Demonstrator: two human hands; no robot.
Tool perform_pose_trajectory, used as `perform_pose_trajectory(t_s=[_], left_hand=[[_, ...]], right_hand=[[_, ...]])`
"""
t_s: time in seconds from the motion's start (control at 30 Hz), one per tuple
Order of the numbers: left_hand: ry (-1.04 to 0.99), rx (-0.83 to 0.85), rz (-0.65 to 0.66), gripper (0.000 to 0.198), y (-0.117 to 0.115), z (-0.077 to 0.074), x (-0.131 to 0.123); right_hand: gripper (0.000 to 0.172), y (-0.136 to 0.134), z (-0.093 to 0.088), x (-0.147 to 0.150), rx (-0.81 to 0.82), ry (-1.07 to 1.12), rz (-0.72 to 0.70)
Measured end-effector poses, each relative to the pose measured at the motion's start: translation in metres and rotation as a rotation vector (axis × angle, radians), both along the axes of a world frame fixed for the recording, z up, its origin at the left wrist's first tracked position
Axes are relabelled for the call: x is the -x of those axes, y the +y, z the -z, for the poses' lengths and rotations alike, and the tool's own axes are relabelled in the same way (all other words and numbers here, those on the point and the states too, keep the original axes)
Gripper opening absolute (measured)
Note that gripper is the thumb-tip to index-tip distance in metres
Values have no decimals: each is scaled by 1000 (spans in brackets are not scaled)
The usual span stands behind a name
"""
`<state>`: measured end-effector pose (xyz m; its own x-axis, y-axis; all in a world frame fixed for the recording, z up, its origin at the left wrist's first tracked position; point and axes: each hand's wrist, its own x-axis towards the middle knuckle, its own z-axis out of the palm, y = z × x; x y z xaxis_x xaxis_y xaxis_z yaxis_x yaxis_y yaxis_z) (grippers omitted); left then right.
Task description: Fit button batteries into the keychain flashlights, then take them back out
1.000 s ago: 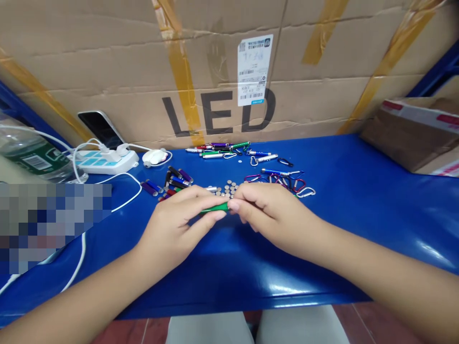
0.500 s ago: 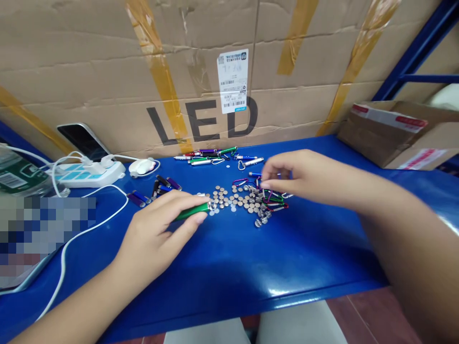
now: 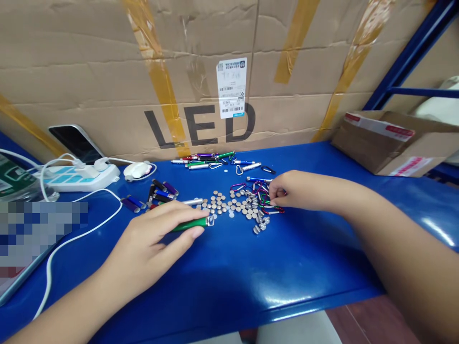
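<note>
My left hand (image 3: 158, 234) is closed around a green metal penlight barrel (image 3: 191, 223), its silver end pointing right between thumb and forefinger. At the right of the parts, my right hand (image 3: 287, 188) has curled fingers with the tips down at a pile of coloured carabiner clips (image 3: 260, 191). Whether a clip is between those fingertips is hidden. Button cells (image 3: 217, 203) lie spread between the hands. Small silver caps (image 3: 263, 223) sit in front of the clips. A blue penlight (image 3: 257, 179) lies just behind them.
Behind my left hand lie several dark and blue barrels (image 3: 165, 188). Clipped penlights (image 3: 204, 160) are grouped at the back against a large cardboard box (image 3: 107, 62). A power strip (image 3: 82, 179) with white cables is on the left, and an open carton (image 3: 376, 148) on the right.
My right hand has come down, its fingertips now at the carabiner pile. The left hand still holds the green barrel. The view has shifted slightly. A dark clip formerly behind the right hand now shows.
</note>
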<state>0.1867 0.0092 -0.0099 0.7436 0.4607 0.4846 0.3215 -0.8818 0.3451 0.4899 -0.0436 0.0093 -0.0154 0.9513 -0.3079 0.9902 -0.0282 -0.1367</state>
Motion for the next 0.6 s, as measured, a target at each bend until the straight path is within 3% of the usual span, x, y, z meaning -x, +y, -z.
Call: perform_pose_trajectory(t_s=[0.2, 0.4, 0.5, 0.6], left_hand=[[-15, 34, 24, 18, 0, 4, 2], [-3, 85, 22, 17, 2, 5, 2], [-5, 164, 4, 19, -3, 7, -3], [-27, 322, -39, 23, -13, 9, -11]], right_hand=[[15, -2, 0, 4, -44, 48, -64], [9, -13, -15, -3, -108, 118, 23], [6, -19, -21, 4, -163, 390, -36], [3, -22, -19, 26, -25, 824, -175]])
